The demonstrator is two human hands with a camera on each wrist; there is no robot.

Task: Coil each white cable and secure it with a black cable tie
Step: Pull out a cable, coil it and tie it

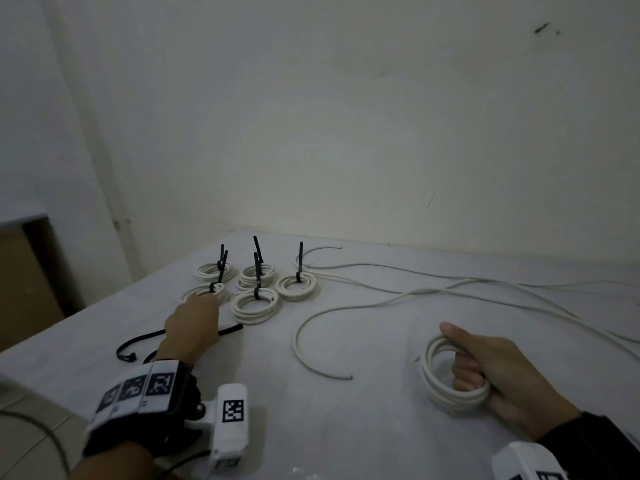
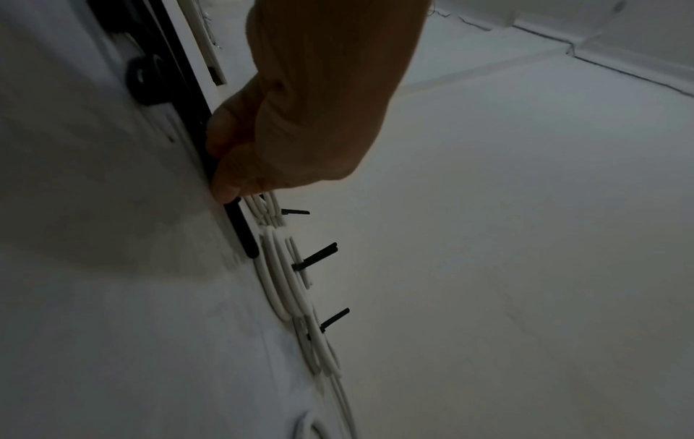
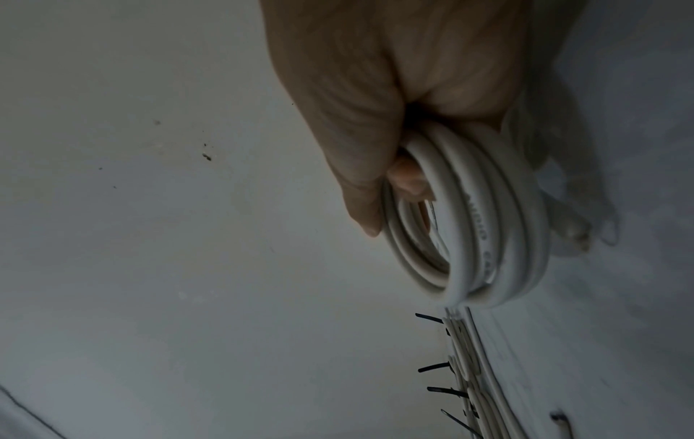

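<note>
Over on the left, the left hand (image 1: 192,327) reaches across the white table (image 1: 346,427) and lies on a loose black cable tie (image 1: 230,329); in the left-wrist view its fingertips (image 2: 225,187) curl down against the strap, apparently pinching it, though the dim picture leaves the grip itself uncertain. One end of that tie curves off toward the table's left edge, the other pokes out just right of the hand. Just beyond the knuckles lie five finished coils (image 1: 255,308), each bound with a black tie whose tail stands upright; the nearest-left one touches the fingertips. Further right, loose white cables (image 1: 415,292) trail across the table toward its right edge, one ending in a curved free end near the middle. At the right, the right hand (image 1: 491,368) grasps the untied white coil (image 1: 446,375), fingers clenched through its centre and thumb pressed along the top, holding it on edge just above the table.
</note>
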